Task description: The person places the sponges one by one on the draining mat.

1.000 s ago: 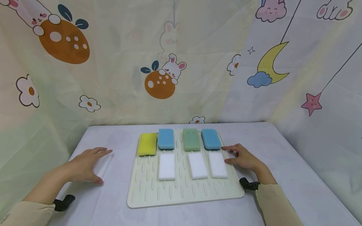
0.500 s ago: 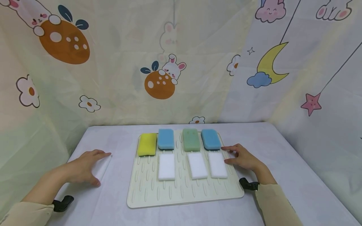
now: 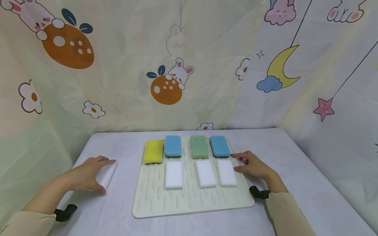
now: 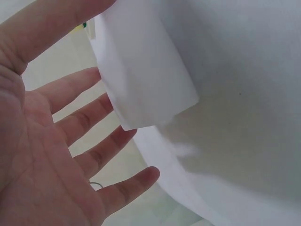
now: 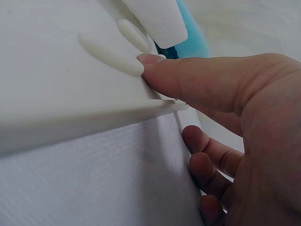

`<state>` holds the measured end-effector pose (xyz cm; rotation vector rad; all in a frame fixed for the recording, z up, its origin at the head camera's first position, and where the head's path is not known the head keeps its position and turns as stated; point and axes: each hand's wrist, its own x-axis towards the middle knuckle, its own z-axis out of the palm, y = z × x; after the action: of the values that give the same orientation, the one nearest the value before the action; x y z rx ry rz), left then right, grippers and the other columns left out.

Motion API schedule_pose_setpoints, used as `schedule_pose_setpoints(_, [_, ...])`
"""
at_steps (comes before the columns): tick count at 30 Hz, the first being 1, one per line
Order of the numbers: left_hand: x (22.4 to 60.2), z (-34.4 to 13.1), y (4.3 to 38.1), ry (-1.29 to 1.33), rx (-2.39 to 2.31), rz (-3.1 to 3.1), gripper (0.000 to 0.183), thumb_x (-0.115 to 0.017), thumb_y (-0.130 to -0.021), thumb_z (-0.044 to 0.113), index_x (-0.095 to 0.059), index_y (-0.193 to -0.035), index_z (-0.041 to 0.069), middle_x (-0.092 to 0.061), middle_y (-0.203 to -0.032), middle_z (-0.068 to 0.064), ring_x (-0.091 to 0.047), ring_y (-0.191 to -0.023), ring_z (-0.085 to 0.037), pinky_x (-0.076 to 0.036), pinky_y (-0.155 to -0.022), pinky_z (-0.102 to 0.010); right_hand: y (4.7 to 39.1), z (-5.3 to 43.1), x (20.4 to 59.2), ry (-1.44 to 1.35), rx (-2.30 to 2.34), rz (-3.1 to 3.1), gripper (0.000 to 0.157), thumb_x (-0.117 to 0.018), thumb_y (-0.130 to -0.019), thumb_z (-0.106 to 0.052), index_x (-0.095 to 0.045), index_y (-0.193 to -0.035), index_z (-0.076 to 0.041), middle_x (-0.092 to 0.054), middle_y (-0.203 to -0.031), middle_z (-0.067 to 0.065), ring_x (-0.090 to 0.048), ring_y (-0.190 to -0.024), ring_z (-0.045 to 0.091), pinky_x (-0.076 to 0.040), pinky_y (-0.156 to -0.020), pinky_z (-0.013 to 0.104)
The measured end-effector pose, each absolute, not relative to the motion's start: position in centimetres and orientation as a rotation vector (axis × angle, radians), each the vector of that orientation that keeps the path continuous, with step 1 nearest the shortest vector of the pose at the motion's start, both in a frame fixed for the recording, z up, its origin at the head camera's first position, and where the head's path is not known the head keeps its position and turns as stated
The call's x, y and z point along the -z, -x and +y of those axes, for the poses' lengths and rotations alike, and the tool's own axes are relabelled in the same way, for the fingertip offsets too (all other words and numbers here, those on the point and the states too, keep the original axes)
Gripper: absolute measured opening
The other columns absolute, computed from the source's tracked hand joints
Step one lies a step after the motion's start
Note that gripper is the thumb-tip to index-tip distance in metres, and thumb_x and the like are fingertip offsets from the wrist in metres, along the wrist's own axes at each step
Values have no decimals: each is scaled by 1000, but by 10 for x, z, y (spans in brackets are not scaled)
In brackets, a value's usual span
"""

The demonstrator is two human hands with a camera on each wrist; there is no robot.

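A cream drying mat with raised oval ridges lies mid-table. Its back row holds a yellow sponge, a blue sponge, a green sponge and another blue sponge. White sponges form the front row. My right hand rests thumb and index fingertip on the mat's right edge, beside the right blue and white sponges; its other fingers curl below. My left hand spreads thumb and fairly straight fingers around a white, flat-sided thing on the table. Its kind is unclear.
A white cloth covers the table. Fabric walls with cartoon prints stand behind and at both sides. A black strap mount sits on the left wrist, another on the right.
My left hand has drawn slightly left and toward me, its thumb and fingertips shifting a little. My right hand and the sponges keep their places. The head view has tilted slightly.
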<state>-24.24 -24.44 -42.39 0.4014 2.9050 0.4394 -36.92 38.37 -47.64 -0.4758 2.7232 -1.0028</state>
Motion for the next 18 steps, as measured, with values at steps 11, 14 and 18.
schedule_pose_setpoints(11, [418, -234, 239, -373, -429, 2916, 114, -99, -57, 46, -49, -153, 7, -52, -146, -21, -48, -128, -46, -44, -101, -67, 367, 382, 475, 458, 1025, 2715, 64, -87, -83, -27, -65, -141, -13, -51, -126, 20, -44, -100, 27, -39, -79, 36])
schedule_pose_setpoints(14, [418, -229, 239, -369, -409, 2927, 114, -98, -57, 48, -50, -152, 8, -52, -146, -21, -49, -127, -46, -44, -100, -67, 366, 382, 474, 464, 1021, 2716, 64, -87, -83, -27, -65, -141, -13, -51, -126, 20, -45, -100, 27, -40, -80, 35])
schedule_pose_setpoints(18, [419, -222, 239, -394, -380, 2959, 110, -98, -57, 50, -54, -149, 9, -55, -144, -19, -51, -126, -45, -46, -99, -66, 366, 381, 474, 468, 1027, 2714, 64, -87, -83, -26, -65, -142, -11, -51, -126, 20, -45, -100, 27, -40, -79, 36])
